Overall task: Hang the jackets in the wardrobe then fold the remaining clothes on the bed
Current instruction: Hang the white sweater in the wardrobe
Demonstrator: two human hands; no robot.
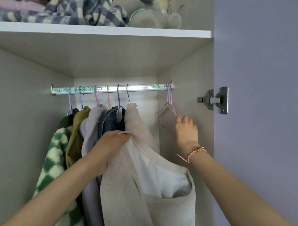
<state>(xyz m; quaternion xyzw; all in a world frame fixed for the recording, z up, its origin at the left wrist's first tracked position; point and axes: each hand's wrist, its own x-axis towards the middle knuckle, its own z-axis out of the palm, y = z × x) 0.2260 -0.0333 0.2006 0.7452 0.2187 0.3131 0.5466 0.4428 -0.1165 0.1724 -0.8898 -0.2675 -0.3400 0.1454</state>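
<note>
Several jackets hang from the wardrobe rail [138, 87]: a green-and-white checked fleece [52, 175], an olive one [74, 137], a pale grey one [90, 128], a dark blue one [111, 123] and a beige fleece jacket [141, 176] with a white lining. My left hand [109, 145] grips the beige jacket's shoulder edge. At the rail's right end hang several empty wire hangers [169, 109], and my right hand [186, 131] is closed on their lower wires.
A shelf [137, 32] above the rail carries a blue checked blanket [85, 8] and a grey plush toy [146, 10]. The open lilac wardrobe door [268, 84] with a metal hinge [213, 101] stands at the right. The wardrobe's side wall [14, 106] bounds the left.
</note>
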